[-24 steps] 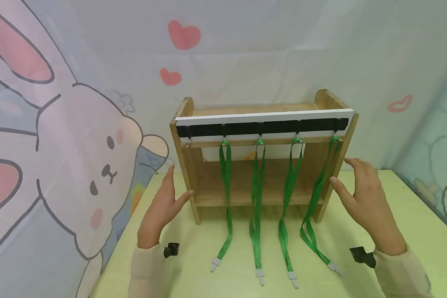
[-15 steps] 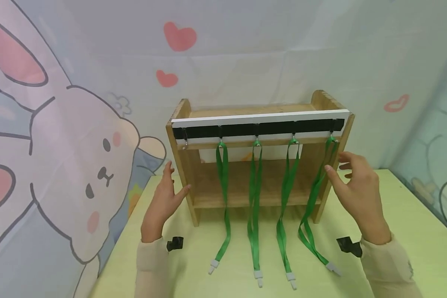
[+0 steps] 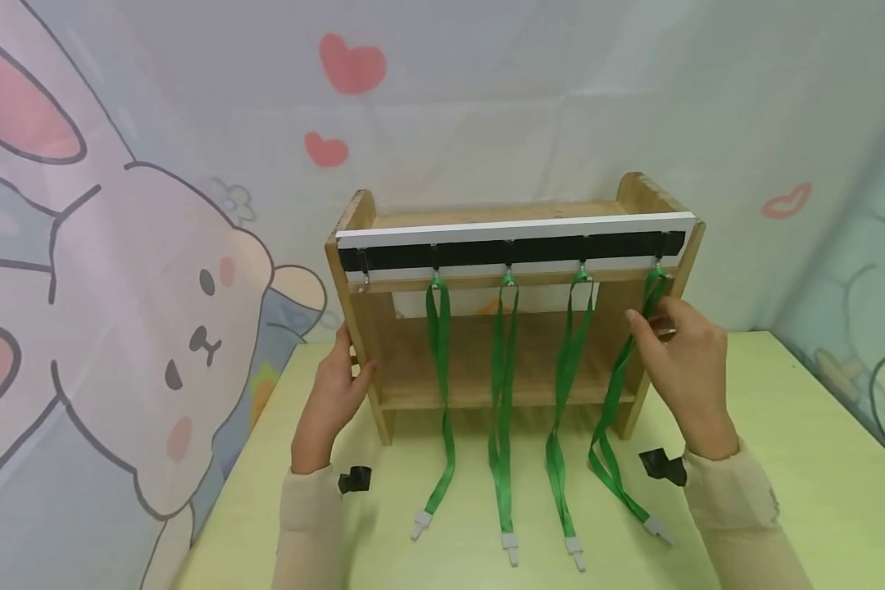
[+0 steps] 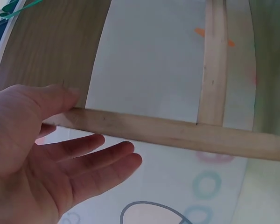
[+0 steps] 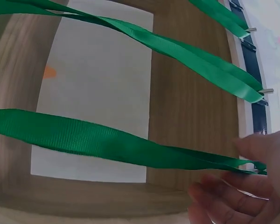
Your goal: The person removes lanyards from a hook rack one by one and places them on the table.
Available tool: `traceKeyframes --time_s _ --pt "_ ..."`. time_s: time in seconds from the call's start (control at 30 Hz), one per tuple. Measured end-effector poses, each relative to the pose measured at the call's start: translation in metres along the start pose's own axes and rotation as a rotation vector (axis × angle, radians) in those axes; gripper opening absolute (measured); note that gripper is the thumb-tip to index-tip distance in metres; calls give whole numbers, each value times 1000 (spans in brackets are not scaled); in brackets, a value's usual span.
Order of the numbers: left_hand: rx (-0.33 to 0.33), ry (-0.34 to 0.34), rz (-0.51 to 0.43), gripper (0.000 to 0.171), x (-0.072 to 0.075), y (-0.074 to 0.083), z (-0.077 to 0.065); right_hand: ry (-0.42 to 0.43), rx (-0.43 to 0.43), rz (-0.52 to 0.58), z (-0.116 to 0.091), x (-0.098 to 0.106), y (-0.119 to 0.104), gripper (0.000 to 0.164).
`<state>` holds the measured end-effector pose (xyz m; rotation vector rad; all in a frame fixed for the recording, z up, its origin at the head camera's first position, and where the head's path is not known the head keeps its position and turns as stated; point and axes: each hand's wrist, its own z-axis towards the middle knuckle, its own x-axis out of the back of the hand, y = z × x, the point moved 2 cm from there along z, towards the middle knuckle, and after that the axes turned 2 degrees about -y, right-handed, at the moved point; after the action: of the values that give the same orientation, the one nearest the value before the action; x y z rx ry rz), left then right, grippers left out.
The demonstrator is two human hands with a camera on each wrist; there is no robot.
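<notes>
While right grip [image 3: 682, 365] sits spread around twisted green lanyard [image 5: 98, 140], spread left grip [image 3: 335, 389] touches wooden shelf [image 3: 538, 352]

in the head view, the left hand's [image 3: 332, 393] fingers are partly hidden behind the shelf's side panel [image 3: 372, 315]. the right hand [image 3: 682, 352] covers part of the shelf's other side; whether its fingertips touch the rightmost green lanyard [image 3: 616, 378] cannot be told. the right-wrist view cuts that hand off at its right edge, where the hand partly covers the lanyard's top. both sleeves [image 3: 308, 524] run out at the bottom, the printed rabbit [image 3: 147, 328] at the left. details of the clips [image 3: 510, 541] are too small to make out.
</notes>
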<state>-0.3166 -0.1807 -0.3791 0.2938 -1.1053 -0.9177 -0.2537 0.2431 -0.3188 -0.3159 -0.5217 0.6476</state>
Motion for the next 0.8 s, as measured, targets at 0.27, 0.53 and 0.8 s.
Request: traceKeyframes --time_s 0.27,0.53,0.8 --pt "-66 32 10 71 -3 6 2 11 -67 0 2 -6 -1 15" --pt "-93 56 35 69 -6 4 1 14 -131 96 1 -5 4 14" --pt "-94 52 15 70 -6 2 0 -41 -233 355 2 -1 2 18"
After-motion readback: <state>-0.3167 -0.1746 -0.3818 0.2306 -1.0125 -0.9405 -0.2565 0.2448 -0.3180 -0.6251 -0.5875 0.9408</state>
